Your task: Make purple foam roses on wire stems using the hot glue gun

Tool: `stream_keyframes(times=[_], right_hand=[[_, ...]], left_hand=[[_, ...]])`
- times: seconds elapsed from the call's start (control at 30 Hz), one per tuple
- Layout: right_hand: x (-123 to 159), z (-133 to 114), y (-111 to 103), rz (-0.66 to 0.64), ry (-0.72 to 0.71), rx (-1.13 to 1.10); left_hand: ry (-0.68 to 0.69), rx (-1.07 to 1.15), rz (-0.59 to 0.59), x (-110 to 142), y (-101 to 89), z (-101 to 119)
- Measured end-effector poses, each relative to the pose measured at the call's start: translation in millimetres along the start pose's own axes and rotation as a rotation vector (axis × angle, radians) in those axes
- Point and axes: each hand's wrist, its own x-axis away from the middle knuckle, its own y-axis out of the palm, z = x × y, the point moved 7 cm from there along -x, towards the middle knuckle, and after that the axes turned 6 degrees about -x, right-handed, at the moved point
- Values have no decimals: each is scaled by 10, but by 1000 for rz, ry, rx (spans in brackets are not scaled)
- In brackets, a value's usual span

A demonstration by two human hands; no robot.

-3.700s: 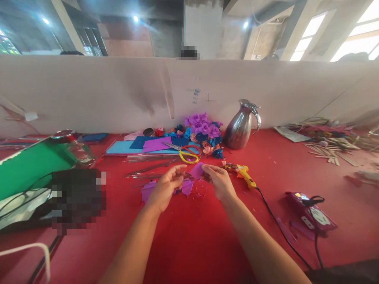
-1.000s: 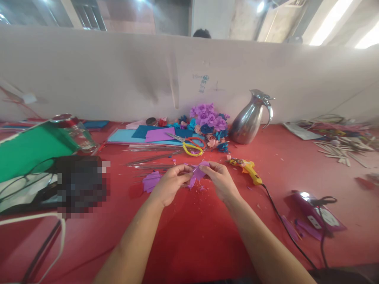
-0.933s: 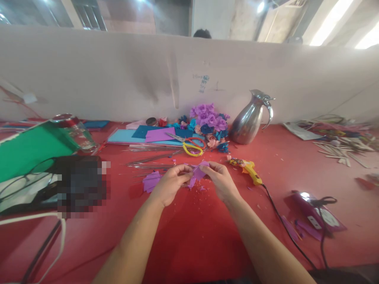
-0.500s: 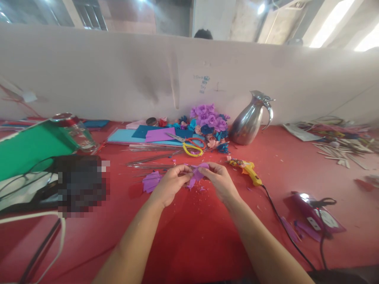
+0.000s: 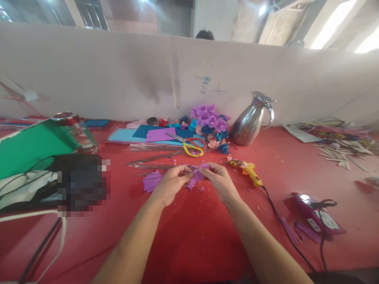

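Between my two hands is a small piece of purple paper, raised over the red table. My left hand pinches its left edge, and a thin light line shows along the paper there. The thumb and fingers of my right hand are closed on its right side. Purple scraps lie on the table beneath. A stack of cut purple paper pieces sits just left of my left hand. Scissors with one yellow and one red handle rest beyond my hands.
Thin wires lie behind the purple stack. Paper flowers cluster near the wall beside a metal jug. A yellow glue gun with a black cord is on the right, near a dark pink device. A glass jar stands left.
The purple paper has turned slightly between my fingers, and a light line now shows at its left edge. Both hands stay in nearly the same place.
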Motion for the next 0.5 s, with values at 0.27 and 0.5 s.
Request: stream_keyframes(times=[0.27,0.5], right_hand=[[23,-49,23,-26,-22,-36],[27,-42,34,-48,-1,-81]], left_hand=[[-52,117,-15,-5,7,-7],[-52,114,-7,14,19,23]])
